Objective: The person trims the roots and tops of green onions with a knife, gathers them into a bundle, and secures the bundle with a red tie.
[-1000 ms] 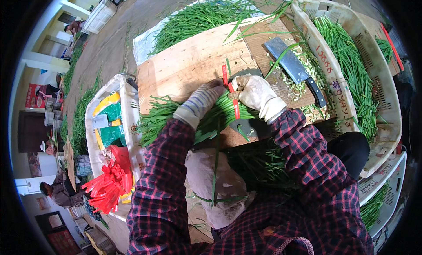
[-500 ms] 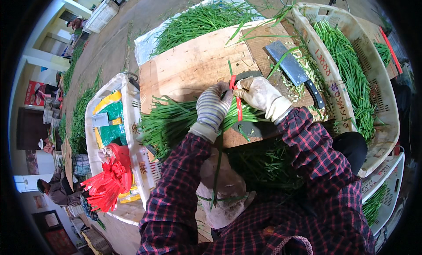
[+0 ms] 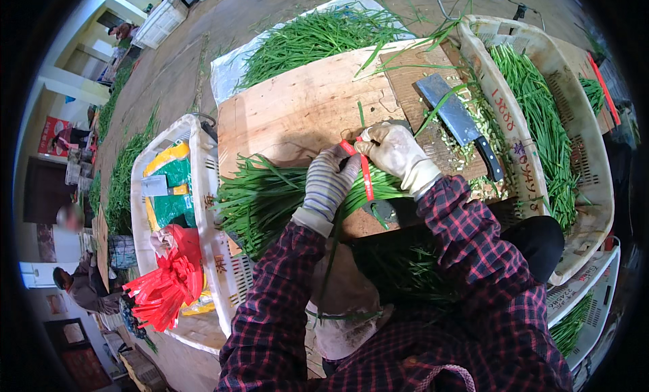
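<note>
A bundle of long green stalks (image 3: 260, 196), which look like garlic chives, lies across the wooden board in front of me, with a red tie strip (image 3: 367, 179) around it. My left hand (image 3: 329, 182), in a striped glove, is closed on the strip at the bundle's far side. Pressed close beside it, my right hand (image 3: 397, 154) in a soiled whitish glove pinches the strip too. The fingertips partly hide the strip's ends. Under the bundle's right end shows a dark round patch (image 3: 383, 213) on the board.
Right of my hands, a cleaver (image 3: 449, 111) lies among chopped stalk bits on the wooden board (image 3: 291, 111). A crate (image 3: 510, 131) of stalks stands at right. The left crate (image 3: 209, 219) holds red strips (image 3: 165, 290) and a small scraper-like blade (image 3: 155, 186). More stalks (image 3: 311, 43) lie beyond the board.
The strip's end that stood up above my hands is now lower, between my fingers. My right hand has shifted slightly left against the scene. The whole view has tilted a little.
</note>
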The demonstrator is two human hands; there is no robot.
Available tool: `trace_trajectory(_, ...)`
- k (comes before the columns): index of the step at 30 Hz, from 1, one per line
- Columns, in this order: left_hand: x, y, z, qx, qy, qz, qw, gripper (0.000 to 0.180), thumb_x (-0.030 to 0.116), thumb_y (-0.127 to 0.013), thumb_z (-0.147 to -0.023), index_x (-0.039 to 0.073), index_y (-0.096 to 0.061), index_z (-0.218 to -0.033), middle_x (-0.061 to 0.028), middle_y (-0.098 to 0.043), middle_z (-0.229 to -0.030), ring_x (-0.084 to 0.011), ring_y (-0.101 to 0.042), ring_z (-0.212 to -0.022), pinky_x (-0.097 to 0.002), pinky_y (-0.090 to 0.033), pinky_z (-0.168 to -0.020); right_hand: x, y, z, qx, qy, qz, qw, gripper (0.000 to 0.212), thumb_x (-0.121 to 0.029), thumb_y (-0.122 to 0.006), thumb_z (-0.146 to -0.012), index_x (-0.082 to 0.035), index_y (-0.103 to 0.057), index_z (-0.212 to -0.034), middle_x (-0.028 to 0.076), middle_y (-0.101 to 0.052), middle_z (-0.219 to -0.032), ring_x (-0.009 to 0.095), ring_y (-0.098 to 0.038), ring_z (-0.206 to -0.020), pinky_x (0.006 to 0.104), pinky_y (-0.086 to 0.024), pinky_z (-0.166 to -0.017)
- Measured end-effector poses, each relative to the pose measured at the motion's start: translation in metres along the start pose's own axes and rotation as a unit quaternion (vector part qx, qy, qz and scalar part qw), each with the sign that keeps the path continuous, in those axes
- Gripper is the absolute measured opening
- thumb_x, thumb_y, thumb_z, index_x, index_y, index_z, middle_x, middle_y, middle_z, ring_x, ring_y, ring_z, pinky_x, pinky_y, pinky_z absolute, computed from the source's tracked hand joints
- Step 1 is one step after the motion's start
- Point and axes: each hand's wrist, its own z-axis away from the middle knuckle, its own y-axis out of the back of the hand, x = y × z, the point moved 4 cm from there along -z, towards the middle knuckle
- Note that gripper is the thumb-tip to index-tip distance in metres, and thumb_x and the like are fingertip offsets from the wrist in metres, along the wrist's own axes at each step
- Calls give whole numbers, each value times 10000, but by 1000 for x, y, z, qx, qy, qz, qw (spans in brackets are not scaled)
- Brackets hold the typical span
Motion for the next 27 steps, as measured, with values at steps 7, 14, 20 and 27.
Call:
trace_trajectory(7,28,7,26,45,-214,-343,914,118,147,-678,-766,97,-668,-872,-132,-657,-832,-332,-616,-830,-395,-465,-821,1,-10,-5,-65,38,124,989,218,-248,-675,-829,-30,-677,-837,180,-651,-777,373,-619,-718,411,-493,-649)
trace_trajectory(14,26,-4,-1,21,-241,-304,921,121,139,-650,-777,40,-634,-845,-171,-634,-820,-366,-603,-788,-424,-491,-747,13,-14,-28,-70,45,182,980,175,-235,-645,-814,-78,-634,-737,157,-632,-739,367,-620,-720,436,-497,-634)
trace_trajectory(20,34,2,4,-50,-279,-385,878,203,199,-629,-766,85,-644,-934,-123,-635,-886,-321,-602,-872,-432,-462,-826,19,-16,-41,-193,-57,129,971,267,-323,-658,-792,-136,-712,-974,160,-682,-926,340,-643,-913,397,-507,-797)
trace_trajectory(27,50,-9,18,-134,-366,-589,708,301,221,-597,-773,129,-642,-1056,-17,-626,-1071,-189,-609,-903,-370,-469,-802,3,-52,-80,-408,82,242,877,202,-191,-696,-715,-101,-695,-896,83,-676,-774,248,-617,-718,362,-483,-670)
